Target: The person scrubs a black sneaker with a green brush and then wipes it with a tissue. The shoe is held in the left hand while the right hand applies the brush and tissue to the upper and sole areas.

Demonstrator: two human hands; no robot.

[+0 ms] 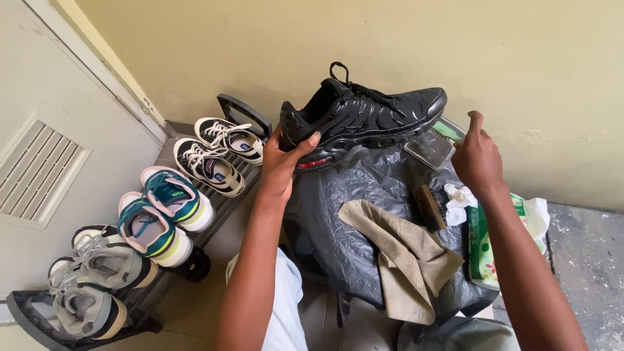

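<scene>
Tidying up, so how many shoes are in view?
7: a glossy black sneaker in the left hand; on the rack, two black-and-white, two teal-and-white, two grey. None visibly hidden.

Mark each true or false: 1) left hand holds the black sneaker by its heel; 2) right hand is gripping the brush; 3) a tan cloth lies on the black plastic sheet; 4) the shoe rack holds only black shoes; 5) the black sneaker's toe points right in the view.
1) True. The left hand holds the black sneaker at its heel end.
2) False. The right hand is raised and holds nothing; the brush lies on the black plastic sheet below it.
3) True. The tan cloth lies on the sheet.
4) False. The shoe rack holds black-and-white, teal and grey pairs.
5) True.
</scene>
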